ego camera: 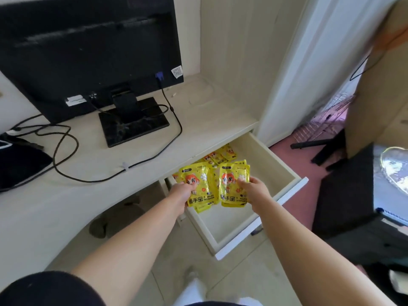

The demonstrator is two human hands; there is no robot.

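Observation:
A cream drawer [260, 226] is pulled out from under the desk. My left hand [180, 196] grips a stack of yellow hand-warmer packets [198, 184] over the drawer's left side. My right hand [257, 192] grips a second stack of yellow packets [233, 184] beside it. Both stacks are held upright with a cartoon face showing. More yellow packets [220, 155] lie at the back of the drawer, partly hidden under the desk top.
A black monitor [88, 51] on a stand [132, 122] sits on the desk [55, 206], with black cables [66, 146] trailing across it. A dark bag [19, 166] lies at the left edge. Dark furniture [348, 195] and a wire rack [324, 120] stand to the right.

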